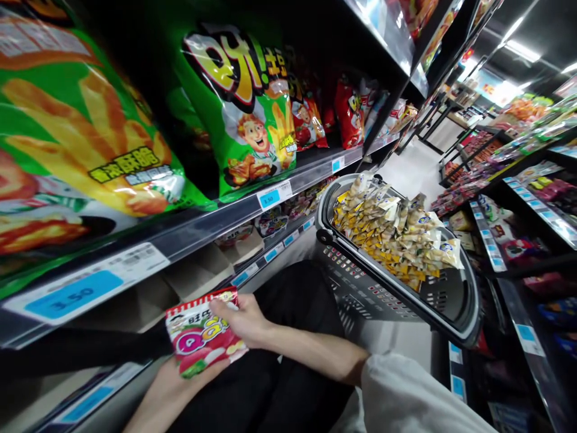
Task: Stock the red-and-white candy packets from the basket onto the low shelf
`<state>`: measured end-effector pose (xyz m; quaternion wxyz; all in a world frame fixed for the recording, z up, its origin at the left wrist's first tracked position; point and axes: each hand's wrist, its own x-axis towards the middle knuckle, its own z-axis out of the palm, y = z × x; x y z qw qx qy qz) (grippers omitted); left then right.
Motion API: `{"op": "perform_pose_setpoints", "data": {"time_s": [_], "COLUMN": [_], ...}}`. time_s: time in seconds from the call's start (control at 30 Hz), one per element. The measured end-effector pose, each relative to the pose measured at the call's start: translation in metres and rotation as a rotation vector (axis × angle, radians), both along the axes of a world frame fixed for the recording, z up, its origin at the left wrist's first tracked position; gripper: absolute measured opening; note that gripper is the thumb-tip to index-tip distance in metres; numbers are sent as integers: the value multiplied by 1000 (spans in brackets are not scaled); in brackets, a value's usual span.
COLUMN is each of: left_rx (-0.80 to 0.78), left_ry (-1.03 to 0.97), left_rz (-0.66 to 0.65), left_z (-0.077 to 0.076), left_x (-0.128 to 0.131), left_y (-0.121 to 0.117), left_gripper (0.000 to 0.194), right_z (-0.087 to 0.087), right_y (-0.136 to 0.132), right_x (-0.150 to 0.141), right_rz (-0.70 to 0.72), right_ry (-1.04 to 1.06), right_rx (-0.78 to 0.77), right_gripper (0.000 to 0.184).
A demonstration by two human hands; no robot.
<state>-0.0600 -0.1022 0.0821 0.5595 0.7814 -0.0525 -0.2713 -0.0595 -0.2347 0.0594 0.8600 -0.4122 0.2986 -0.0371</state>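
Note:
Both of my hands hold a red-and-white gummy candy packet (205, 337), its front turned up towards me. It has large purple and yellow letters and a picture of fruit. My right hand (246, 322) grips its right side, thumb across the front and the other fingers behind. From below, my left hand (192, 382) holds the lower edge; most of its fingers are hidden by the packet. Whether more packets lie behind this one I cannot tell. The packet is above my dark-trousered legs (288, 337), close to the lower shelf.
A grey shopping basket (383, 310) stands to my right, heaped with small yellow-and-white snack packets (387, 234). Green chip bags (238, 120) line the shelf on my left, above a price-tagged shelf edge (311, 174). Another stocked shelf (514, 270) runs along the right side of the aisle.

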Motion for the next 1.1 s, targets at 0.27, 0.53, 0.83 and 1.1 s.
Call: {"op": "perform_pose_setpoints", "data": {"time_s": [0.27, 0.53, 0.83, 1.1], "left_rx": [54, -61, -17, 103], "left_ry": [-95, -89, -165, -259], "left_rz": [-125, -198, -202, -229], "left_z": [-31, -19, -20, -23], "left_x": [20, 14, 12, 12], "left_y": [12, 7, 8, 8], "left_gripper": [62, 60, 65, 70], "right_z": [-5, 12, 9, 17], "right_y": [-6, -20, -24, -23], "right_x": [2, 2, 4, 5], "right_rz": [-88, -91, -57, -30], "right_ry": [-17, 143, 177, 215], "right_rx": [16, 129, 182, 135], "right_gripper": [61, 33, 34, 33]}}
